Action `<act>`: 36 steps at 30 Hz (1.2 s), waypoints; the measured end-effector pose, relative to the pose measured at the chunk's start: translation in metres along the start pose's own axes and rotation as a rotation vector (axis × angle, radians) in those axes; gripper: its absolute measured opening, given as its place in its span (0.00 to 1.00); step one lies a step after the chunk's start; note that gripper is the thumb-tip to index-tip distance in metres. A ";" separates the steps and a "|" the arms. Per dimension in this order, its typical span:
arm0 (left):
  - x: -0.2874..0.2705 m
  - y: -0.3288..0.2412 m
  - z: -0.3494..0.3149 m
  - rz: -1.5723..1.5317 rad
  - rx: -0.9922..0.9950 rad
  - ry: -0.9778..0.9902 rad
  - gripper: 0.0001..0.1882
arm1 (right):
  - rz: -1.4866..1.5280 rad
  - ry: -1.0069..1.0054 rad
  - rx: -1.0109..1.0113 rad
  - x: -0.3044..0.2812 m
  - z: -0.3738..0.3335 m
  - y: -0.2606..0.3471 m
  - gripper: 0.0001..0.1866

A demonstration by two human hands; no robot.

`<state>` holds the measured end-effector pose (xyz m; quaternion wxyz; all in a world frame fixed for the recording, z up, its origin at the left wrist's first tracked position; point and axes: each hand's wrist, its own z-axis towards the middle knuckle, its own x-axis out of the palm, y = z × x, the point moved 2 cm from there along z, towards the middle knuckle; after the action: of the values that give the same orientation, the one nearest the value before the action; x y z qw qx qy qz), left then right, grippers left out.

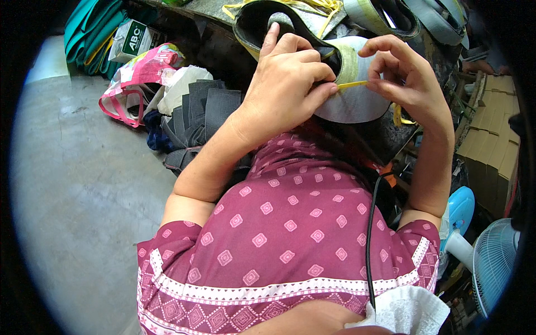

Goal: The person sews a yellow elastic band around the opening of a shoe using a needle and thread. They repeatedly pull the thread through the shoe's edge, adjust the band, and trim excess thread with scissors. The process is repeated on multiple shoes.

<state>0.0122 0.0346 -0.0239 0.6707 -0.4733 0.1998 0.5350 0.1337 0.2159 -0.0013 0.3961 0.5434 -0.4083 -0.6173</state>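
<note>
A curved grey band (347,109) with a yellow-green edge, which looks like a slipper or shoe upper, lies over the table edge in front of me. My left hand (287,78) is closed on this piece, its index finger stretched toward the far side and its thumb pressing a thin yellow strip (352,85) against the edge. On the right, my right hand (410,78) pinches the other end of that strip between thumb and fingers. The strip runs taut and short between both hands. Part of the band is hidden behind my left fingers.
More curved grey bands (382,17) and loose yellow strips (318,6) lie at the back of the table. To the left are dark grey fabric pieces (209,109), a pink bag (146,78), a white-green box (129,42) and teal fabric (92,30). A fan (496,262) and stacked cardboard (491,128) stand right.
</note>
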 end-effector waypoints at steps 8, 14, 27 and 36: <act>0.001 -0.003 -0.012 0.085 -0.020 0.038 0.07 | -0.179 -0.062 0.013 0.001 0.011 -0.006 0.21; 0.004 -0.003 -0.014 0.050 -0.063 0.012 0.10 | 0.075 -0.009 -0.114 0.005 0.011 -0.009 0.18; 0.004 -0.005 -0.014 -0.011 -0.105 0.060 0.07 | 0.005 -0.055 0.007 0.007 0.019 -0.026 0.17; 0.009 -0.003 -0.016 -0.050 -0.128 0.043 0.08 | -0.050 -0.030 -0.025 0.008 0.016 -0.023 0.18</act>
<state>0.0222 0.0253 -0.0368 0.6479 -0.5315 0.1679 0.5193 0.1159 0.2177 -0.0247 0.3809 0.5391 -0.3928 -0.6403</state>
